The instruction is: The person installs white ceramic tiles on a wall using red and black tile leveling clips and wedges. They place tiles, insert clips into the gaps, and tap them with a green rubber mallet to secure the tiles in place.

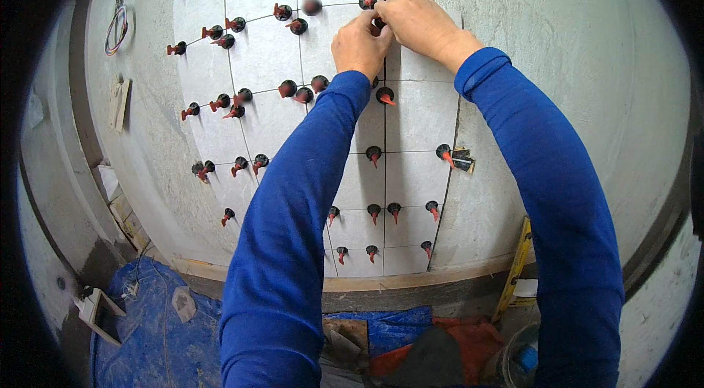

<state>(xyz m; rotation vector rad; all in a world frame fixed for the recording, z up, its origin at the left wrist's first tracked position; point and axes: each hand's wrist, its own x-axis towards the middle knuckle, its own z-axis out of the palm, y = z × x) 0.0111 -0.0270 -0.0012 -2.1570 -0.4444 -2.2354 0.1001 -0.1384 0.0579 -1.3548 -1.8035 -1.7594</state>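
Observation:
Light grey tiles (271,58) cover part of the wall before me, with black tile levelers with red T-handles (385,96) set along their joints. Both my hands meet at a vertical joint near the top. My left hand (358,48) pinches at a tile leveler (378,23), of which only a dark bit shows between the fingers. From the right, my right hand (419,23) closes its fingers on the same leveler, hiding most of it. Just above them sits another leveler (367,1) with its red handle pointing up.
Bare plastered wall (565,94) lies right of the tiles. Wires (116,30) stick out at left. A wooden ledge (411,282) runs below the tiles. A yellow spirit level (515,271) leans at lower right by a bucket (519,359). Blue sheeting (150,329) covers the floor.

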